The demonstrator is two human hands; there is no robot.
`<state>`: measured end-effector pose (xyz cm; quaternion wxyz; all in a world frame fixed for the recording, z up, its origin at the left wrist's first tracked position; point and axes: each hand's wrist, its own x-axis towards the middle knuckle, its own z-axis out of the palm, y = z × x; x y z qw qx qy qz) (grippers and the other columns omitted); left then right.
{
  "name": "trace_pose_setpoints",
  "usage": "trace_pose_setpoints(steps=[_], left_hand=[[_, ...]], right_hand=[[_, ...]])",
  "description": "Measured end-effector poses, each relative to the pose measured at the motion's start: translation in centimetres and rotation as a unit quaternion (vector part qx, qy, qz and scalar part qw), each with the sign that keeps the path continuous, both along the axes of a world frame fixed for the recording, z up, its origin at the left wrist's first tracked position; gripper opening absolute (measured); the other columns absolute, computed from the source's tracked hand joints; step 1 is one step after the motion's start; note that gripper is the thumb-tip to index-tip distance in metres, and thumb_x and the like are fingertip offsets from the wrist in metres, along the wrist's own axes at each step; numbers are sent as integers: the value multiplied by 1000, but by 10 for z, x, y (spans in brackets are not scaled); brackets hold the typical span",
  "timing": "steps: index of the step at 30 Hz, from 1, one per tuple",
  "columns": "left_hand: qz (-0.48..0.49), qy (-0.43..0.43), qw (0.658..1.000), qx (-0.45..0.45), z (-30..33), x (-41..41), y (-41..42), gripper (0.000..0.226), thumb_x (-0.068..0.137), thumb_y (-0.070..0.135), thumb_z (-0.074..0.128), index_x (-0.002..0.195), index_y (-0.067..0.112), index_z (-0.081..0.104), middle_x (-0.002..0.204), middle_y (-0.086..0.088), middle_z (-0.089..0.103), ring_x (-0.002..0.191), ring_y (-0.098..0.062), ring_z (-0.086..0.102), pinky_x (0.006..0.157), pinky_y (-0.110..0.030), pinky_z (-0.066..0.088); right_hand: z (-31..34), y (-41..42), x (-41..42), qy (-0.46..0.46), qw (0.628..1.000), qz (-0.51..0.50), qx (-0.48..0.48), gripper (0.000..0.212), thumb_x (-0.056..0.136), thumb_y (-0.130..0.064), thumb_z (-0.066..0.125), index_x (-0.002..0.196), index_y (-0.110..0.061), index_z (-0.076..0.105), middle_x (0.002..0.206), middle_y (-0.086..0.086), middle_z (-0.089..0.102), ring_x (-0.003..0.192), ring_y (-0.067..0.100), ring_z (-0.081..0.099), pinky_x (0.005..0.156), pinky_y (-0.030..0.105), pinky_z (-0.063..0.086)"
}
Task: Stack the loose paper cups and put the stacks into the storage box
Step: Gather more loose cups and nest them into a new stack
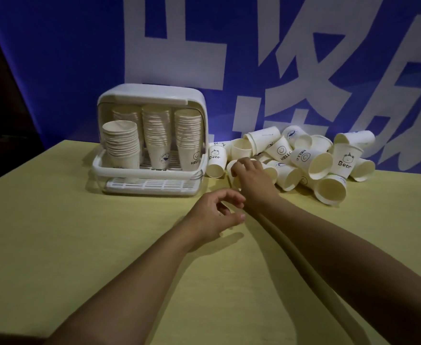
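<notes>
Head view – white printed paper cups [304, 158], tumbled

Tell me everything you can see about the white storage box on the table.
The storage box is white plastic with rounded corners, its front open. It stands upright on the yellow table, at the back left, left of the loose cup pile. A slatted tray sits inside. At least four cup stacks stand in it. Neither hand touches it.

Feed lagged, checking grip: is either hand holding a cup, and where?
Right hand grips a loose cup by its rim and side; left hand holds nothing.
</notes>
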<state>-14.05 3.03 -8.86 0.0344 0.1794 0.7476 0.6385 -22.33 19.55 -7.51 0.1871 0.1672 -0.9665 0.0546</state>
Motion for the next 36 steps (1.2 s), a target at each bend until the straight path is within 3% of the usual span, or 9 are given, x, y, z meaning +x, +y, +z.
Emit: trace_pose_setpoints(steps=[6,9,11,14,20,24,27,31,36], left_hand=[[123,99,987,-40,3,-4,-3,59,77,14,84,124,38,58,117,19,60,83,-10,51,62,-15,47],[142,146,972,-121,2,-5,-6,83,72,27,87,141,43,44,128,24,47,111,-9,48,89,-28,48],[141,174,958,-178,4,-4,-5,92,69,34,89,146,42,40,129,27,37,127,-11,38,104,-32,37],[149,210,941,-219,7,-2,-3,89,68,42,87,145,41,43,131,24,41,126,-11,34,104,-35,31],[161,139,957,-195,2,-2,-4,77,67,53,84,134,44,49,120,14,61,108,-14,59,89,-46,55],[155,78,967,-187,-3,-3,-2,79,66,52,85,135,47,47,119,14,62,106,-15,62,83,-44,59],[145,72,972,-171,-4,-1,2,74,65,50,86,129,53,49,112,22,60,100,-13,64,78,-45,61],[153,80,970,-173,-3,1,7,73,66,46,86,129,53,50,105,28,59,95,-8,64,78,-43,61],[134,94,969,-187,1,1,17,81,66,44,88,134,52,44,123,14,60,109,-15,61,83,-45,60]], right_hand=[[22,15,25,47,945,32,-324,31,85,-32,68,110,-23,52,118,-2,48,110,19,50,91,36,48],[35,17,47,-56,912,52,-404,37,90,-36,66,123,-28,50,124,-6,54,114,15,53,94,42,52],[38,13,62,-102,910,72,-394,46,92,-36,67,132,-28,47,129,-5,54,116,14,53,95,39,52],[35,5,75,-135,911,89,-380,53,93,-41,65,140,-25,46,131,-4,56,118,11,54,98,35,50],[26,22,78,-148,878,65,-450,41,102,-47,43,138,-28,52,126,-7,62,111,11,59,79,29,52],[7,48,74,-38,962,-1,-269,46,90,-40,64,133,-27,56,131,-9,54,117,12,48,94,31,41],[-13,62,75,-72,981,-23,-178,62,79,-49,67,137,-34,49,143,-3,42,131,25,37,107,45,35],[-21,75,73,-58,960,-33,-270,65,79,-29,74,137,-27,46,137,0,43,125,25,49,102,45,46],[19,90,90,-51,871,-19,-489,49,88,-26,69,126,-32,39,117,-11,54,103,14,59,91,44,55]])
